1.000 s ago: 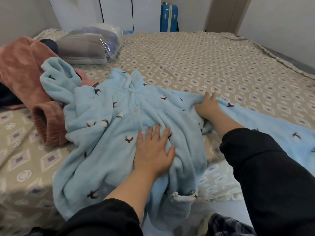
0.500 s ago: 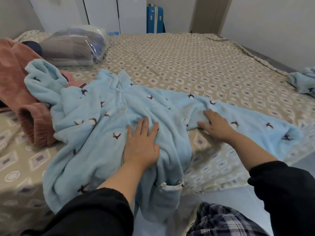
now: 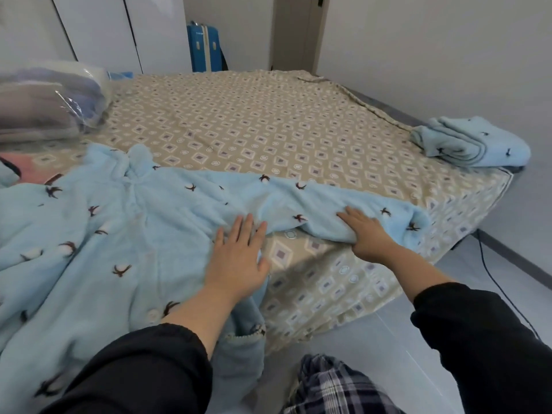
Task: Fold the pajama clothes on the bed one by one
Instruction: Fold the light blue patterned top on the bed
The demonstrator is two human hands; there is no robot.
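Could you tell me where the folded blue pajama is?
Head view: the folded blue pajama lies at the right corner of the bed, beyond the right hand.

Soft even light, blurred, wide-angle edges

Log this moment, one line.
item: blue pajama top unfolded on bed | left hand: flat on body | right hand: flat on sleeve | folded blue piece: bed corner

Only one view is given. It is taken from the head, close to the near edge of the bed (image 3: 239, 115), and is turned forward and down across it.
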